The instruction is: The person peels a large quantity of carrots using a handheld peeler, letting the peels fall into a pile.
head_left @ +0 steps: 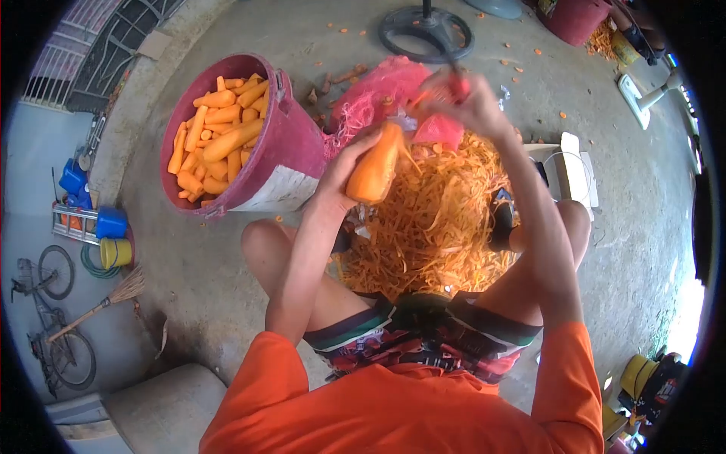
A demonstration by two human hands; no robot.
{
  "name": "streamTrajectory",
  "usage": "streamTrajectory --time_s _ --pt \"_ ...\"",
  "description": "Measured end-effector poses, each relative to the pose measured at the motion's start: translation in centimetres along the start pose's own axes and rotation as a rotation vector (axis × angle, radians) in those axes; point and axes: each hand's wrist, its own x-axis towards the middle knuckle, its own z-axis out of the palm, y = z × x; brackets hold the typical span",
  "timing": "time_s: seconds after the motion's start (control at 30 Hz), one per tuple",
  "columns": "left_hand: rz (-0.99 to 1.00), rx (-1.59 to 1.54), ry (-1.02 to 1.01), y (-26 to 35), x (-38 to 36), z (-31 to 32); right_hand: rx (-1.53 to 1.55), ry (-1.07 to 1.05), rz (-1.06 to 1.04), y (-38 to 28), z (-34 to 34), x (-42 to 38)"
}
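My left hand (337, 178) is closed around a thick, peeled-looking carrot (373, 169), its narrow end tilted up and away. My right hand (475, 106), smeared by motion, grips a red-handled tool that looks like a peeler (458, 85), held apart from the carrot. Below both hands, a large heap of carrot peelings (431, 219) lies on the floor between my legs. To the left a tilted maroon tub (299, 147) holds many smooth orange carrots (219, 136). Just beyond the heap lies a pink mesh sack (367, 94).
A round black stand base (425, 34) sits on the concrete floor ahead. At right are a white box (571, 170) and a white-based stand (635, 102). A broom (125, 290), a yellow bucket (115, 253) and a bicycle (60, 325) are at left.
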Motion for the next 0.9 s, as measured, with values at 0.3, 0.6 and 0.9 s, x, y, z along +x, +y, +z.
streamTrajectory --time_s 0.3,0.6,0.9 --pt "0.005 0.046 0.093 -0.1 0.0 -0.1 -0.166 0.022 -0.021 -0.6 -0.2 0.7" --pt "-0.061 0.013 0.101 0.1 -0.2 -0.4 -0.282 0.002 -0.183 -0.3 -0.4 0.6" --pt "-0.011 0.145 0.173 0.1 -0.3 0.8 -0.207 0.015 0.001 -0.7 -0.1 0.6"
